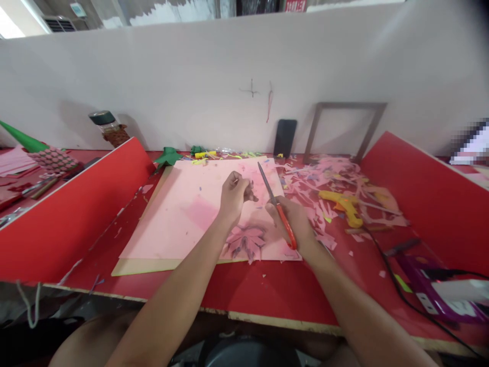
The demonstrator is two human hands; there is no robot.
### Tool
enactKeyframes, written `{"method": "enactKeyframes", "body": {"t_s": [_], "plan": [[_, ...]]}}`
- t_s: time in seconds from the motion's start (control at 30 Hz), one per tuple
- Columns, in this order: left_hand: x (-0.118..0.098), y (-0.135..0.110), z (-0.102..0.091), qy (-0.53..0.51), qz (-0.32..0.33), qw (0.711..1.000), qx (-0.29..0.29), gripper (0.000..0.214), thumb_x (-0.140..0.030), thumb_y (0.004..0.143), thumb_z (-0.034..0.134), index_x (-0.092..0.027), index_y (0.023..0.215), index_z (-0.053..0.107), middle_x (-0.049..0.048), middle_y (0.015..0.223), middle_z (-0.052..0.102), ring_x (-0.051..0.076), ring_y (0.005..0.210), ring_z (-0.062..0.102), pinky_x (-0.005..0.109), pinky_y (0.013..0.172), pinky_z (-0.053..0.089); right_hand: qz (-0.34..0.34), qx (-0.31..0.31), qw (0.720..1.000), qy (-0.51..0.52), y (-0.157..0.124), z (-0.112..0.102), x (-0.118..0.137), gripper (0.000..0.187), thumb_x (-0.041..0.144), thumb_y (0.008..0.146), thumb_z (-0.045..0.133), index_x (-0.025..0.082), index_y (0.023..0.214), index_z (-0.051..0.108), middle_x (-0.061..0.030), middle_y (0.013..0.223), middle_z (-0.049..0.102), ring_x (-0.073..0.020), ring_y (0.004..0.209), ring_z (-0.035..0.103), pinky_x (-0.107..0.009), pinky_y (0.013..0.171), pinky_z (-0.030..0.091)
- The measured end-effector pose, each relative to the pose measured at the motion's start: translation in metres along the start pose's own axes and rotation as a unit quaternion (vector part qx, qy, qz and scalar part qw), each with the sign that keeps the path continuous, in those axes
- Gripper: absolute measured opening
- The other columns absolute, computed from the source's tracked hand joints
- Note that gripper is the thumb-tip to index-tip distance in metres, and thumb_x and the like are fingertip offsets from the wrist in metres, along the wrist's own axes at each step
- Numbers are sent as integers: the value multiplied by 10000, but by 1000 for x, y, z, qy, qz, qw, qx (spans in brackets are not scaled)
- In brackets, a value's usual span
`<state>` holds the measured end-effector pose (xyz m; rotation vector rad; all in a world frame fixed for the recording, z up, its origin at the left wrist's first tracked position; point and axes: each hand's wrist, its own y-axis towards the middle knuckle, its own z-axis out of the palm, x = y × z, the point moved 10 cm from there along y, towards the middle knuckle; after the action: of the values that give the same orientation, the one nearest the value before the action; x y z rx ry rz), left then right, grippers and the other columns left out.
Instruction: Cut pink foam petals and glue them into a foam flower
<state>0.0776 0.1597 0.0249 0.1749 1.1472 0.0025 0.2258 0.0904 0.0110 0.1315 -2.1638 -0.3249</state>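
Observation:
My right hand [296, 223] is closed round the orange handles of a pair of scissors [275, 206], whose blades point up and away over a big pink sheet [183, 214]. My left hand [234, 196] is pinched shut on a small pink paper piece [250, 193] just left of the blades. A cut pink leaf-shaped piece [246, 240] lies on the sheet below both hands.
Pink paper scraps [324, 178] and a yellow glue gun [344, 205] with a black cord lie to the right. Red dividers [69, 214] stand on both sides. A phone [284, 137], a grey frame [346, 127], a jar [109, 127] and green paper [168, 155] are at the back wall.

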Motion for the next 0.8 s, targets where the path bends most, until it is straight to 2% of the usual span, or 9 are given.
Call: {"method": "enactKeyframes", "body": {"t_s": [0.2,0.37,0.47,0.6,0.73,0.8], "plan": [[-3,3,-2,12,9,1000,5,145,-234,720,665,-208,782,537,-78,579,467,63,466,435,218,568,537,-17,17,1000,-2,0,4,2,471,660,899,553,199,860,641,27,547,537,-144,516,526,-246,525,358],[-7,3,-6,23,7,1000,-2,196,-298,734,696,-205,788,532,-26,784,573,90,587,578,204,512,516,-16,20,1000,-16,2,6,-2,446,638,916,531,204,856,619,22,570,553,-154,534,553,-251,543,363],[-7,3,-6,36,-3,999,3,215,-323,764,680,-211,824,507,-11,845,636,91,531,587,229,490,520,-6,21,999,-23,3,5,-2,441,631,919,520,204,894,629,15,580,570,-162,544,560,-253,548,367],[-8,5,-9,53,21,998,-3,236,-323,769,715,-217,827,513,-49,725,588,61,461,499,211,489,507,-17,20,999,-48,2,5,3,436,623,915,507,208,889,637,10,583,564,-166,546,548,-254,547,365],[-9,8,-10,49,43,998,0,169,-302,765,726,-206,784,588,-72,603,439,62,472,427,195,504,499,-19,22,998,-55,2,5,5,440,631,908,492,215,863,629,11,576,547,-162,533,519,-254,539,351],[-11,8,-12,48,48,998,-8,171,-313,761,733,-208,773,599,-65,613,435,69,494,446,189,500,493,-20,24,998,-55,2,6,5,438,632,903,499,215,867,629,10,578,550,-160,533,518,-254,540,351]]}}
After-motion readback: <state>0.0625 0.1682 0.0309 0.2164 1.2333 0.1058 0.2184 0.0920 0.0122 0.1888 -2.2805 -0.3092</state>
